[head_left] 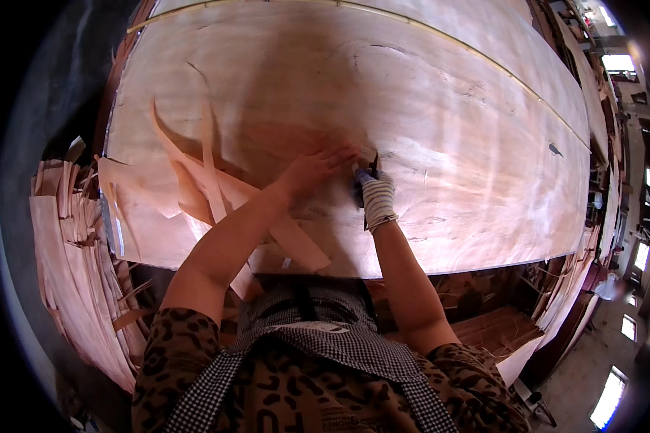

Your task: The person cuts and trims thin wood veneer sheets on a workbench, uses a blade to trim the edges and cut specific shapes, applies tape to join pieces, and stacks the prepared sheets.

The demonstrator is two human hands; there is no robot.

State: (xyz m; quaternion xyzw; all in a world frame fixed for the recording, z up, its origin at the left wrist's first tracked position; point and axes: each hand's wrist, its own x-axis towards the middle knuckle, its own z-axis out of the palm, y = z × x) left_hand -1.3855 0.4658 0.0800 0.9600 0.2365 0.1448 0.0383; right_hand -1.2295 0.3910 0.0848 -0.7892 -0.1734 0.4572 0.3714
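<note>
A broad, pale pinkish wood veneer sheet lies in front of me, with cracks and a small dark hole toward its right. My left hand is bare and rests flat on it near the middle, fingers stretched to the right. Close beside those fingertips is my right hand, in a glove with a striped knit cuff. It is closed on a small dark tool with a pointed tip, low over the sheet; its exact kind is hard to make out. Loose veneer strips curl across the left part, partly behind my left forearm.
A thin yellowish strip crosses the far part of the sheet. Stacked veneer scraps hang by the left edge. More wood pieces lie below the near edge at right. Bright windows line the far right.
</note>
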